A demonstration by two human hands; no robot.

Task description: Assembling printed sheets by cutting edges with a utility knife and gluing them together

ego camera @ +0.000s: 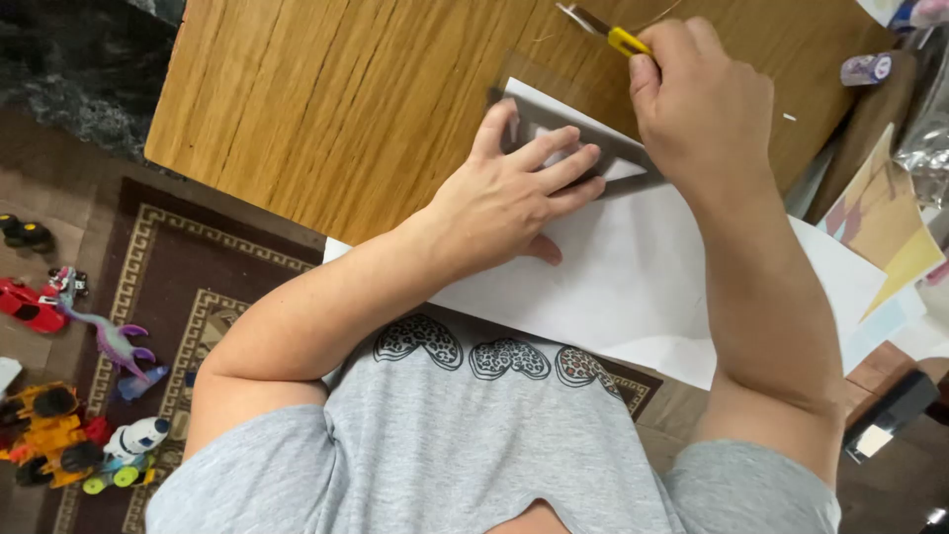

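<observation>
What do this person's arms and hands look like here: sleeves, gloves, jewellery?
Both the left hand and right hand are bare: no gloves, and no rings or watch in view. The arms are uncovered up to the short sleeves of a grey T-shirt printed with dark patterned hearts.

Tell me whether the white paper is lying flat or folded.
Flat and spread. The white paper lies open on the wooden table, its near edge overhanging, pressed under the set square by the left hand. No fold visible.
</observation>
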